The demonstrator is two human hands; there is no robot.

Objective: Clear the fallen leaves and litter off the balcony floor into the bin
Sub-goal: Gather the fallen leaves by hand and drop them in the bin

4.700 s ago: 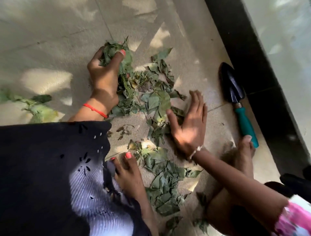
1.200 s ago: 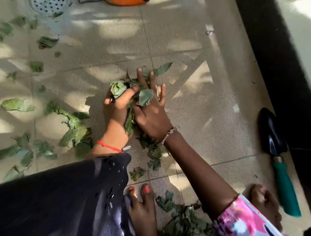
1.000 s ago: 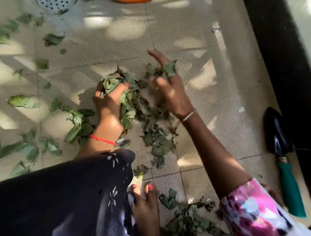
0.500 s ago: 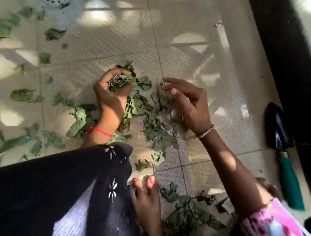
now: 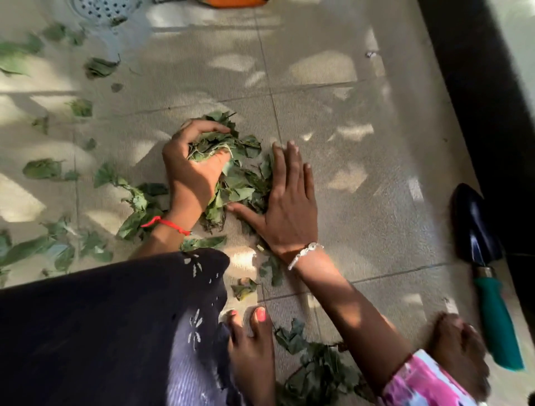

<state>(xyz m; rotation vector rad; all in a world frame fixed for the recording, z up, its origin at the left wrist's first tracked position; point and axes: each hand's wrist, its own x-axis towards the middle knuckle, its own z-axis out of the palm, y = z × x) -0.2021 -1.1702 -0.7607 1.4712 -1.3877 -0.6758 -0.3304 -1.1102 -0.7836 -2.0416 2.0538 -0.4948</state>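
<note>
A small heap of green leaves [image 5: 241,185] lies on the beige tiled floor [image 5: 333,121] between my hands. My left hand [image 5: 191,171], with a red thread at the wrist, curls round a clump of leaves at the heap's upper left. My right hand [image 5: 289,203], with a silver bracelet, lies flat with straight fingers against the heap's right side, thumb under its lower edge. More leaves lie scattered to the left [image 5: 43,169] and in a second heap [image 5: 315,368] near my feet. An orange object [image 5: 231,2], perhaps the bin, shows at the top edge.
A garden trowel [image 5: 486,275] with a black blade and teal handle lies at the right by a dark threshold [image 5: 477,101]. A round perforated drain cover [image 5: 101,8] sits at the top left. My bare feet [image 5: 252,347] and dark skirt fill the bottom.
My right hand has come down from a raised, loosely curled pose to lie flat against the leaf heap, pushing it toward my left hand. My left hand still grips its clump.
</note>
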